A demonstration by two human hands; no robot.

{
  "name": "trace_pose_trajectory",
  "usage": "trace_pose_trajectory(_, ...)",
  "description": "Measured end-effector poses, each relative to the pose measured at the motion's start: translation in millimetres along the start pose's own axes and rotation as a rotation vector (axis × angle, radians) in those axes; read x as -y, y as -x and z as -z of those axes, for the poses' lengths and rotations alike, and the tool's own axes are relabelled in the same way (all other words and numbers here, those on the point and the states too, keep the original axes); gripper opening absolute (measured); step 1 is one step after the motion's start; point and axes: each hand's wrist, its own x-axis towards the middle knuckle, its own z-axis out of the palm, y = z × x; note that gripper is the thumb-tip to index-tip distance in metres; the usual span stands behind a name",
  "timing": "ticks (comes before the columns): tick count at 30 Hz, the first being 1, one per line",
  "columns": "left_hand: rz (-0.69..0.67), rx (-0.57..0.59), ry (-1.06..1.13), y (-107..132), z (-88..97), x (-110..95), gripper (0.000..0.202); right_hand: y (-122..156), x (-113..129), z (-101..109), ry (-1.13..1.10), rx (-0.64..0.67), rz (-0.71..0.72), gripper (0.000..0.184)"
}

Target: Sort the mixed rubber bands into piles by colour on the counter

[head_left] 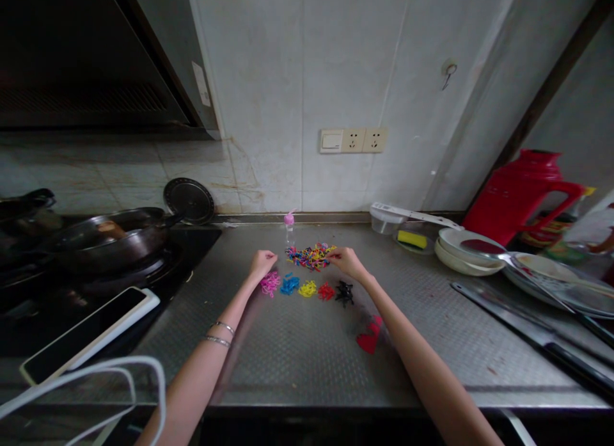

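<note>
A mixed heap of small coloured rubber bands [311, 257] lies on the metal counter. My right hand [348, 263] reaches its right edge, thumb and finger pinched on bands there. My left hand [263, 264] is closed just above the pink pile [270, 283]; anything inside its fingers is hidden. In a row before the heap lie a blue pile [290, 284], a yellow pile [307, 288], a red pile [326, 292] and a black pile [344, 294]. Behind the heap stands a small clear bottle [289, 233] with a pink top.
Red heart-shaped pieces [368, 341] lie by my right forearm. To the right are bowls [467, 260], a sponge [412, 240], a knife [508, 321] and a red thermos [520, 193]. Leftward are a pan [115, 241] on the stove, a phone-like device [86, 331] and a white cable [160, 385].
</note>
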Motion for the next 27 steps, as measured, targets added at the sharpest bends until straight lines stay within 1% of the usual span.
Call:
trace_pose_trajectory(3,-0.013,0.008,0.007,0.7,-1.6,-0.3,0.018,1.4,12.2,-4.3,-0.021,0.137,0.034,0.019)
trace_pose_trajectory(6,-0.026,0.032,0.000,1.4,-3.0,-1.9,0.018,2.9,22.8,-12.3,-0.075,0.266,0.102,0.020)
trace_pose_trajectory(8,-0.038,0.059,-0.013,2.5,-3.2,-4.5,0.019,3.8,27.8,-18.1,-0.108,0.318,0.143,0.021)
trace_pose_trajectory(10,-0.059,0.097,-0.041,4.7,-2.7,-8.5,0.020,4.6,31.2,-22.5,-0.129,0.346,0.153,0.023)
trace_pose_trajectory(13,-0.067,0.162,-0.142,9.0,-2.6,-15.8,0.022,5.4,33.2,-24.6,-0.157,0.343,0.130,0.030)
trace_pose_trajectory(16,-0.046,0.188,-0.255,11.7,-5.5,-22.3,0.022,4.9,31.8,-22.5,-0.181,0.300,0.117,0.033)
trace_pose_trajectory(21,-0.040,0.172,-0.352,9.4,-15.6,-27.8,0.024,2.3,25.6,-19.2,-0.159,0.235,0.091,0.033)
trace_pose_trajectory(27,-0.067,0.146,-0.436,4.4,-24.2,-27.6,0.024,0.9,15.8,-21.0,-0.130,0.198,0.094,0.027)
